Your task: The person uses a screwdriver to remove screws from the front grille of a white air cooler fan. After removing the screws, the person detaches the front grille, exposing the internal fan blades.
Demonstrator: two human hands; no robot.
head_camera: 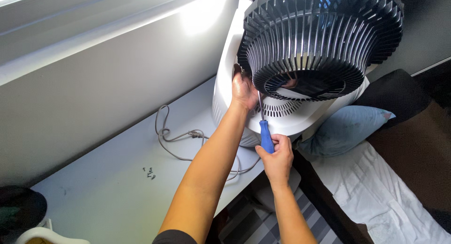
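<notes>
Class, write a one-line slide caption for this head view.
Left hand steadies a fan while right hand works a blue screwdriver.

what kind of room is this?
Likely a bedroom at home, not a workshop: a bed with white sheet and blue pillow sits beside a pale desk, where both hands work a blue-handled screwdriver on a household fan.

Blue-handled screwdriver (266,133) within the right hand's fingers (282,143); black slatted fan grille (319,37) beyond the left hand's fingers (239,77); white fan body (225,84); grey cord (176,138) on pale worktop (108,197); light-blue pillow (347,126).
</notes>
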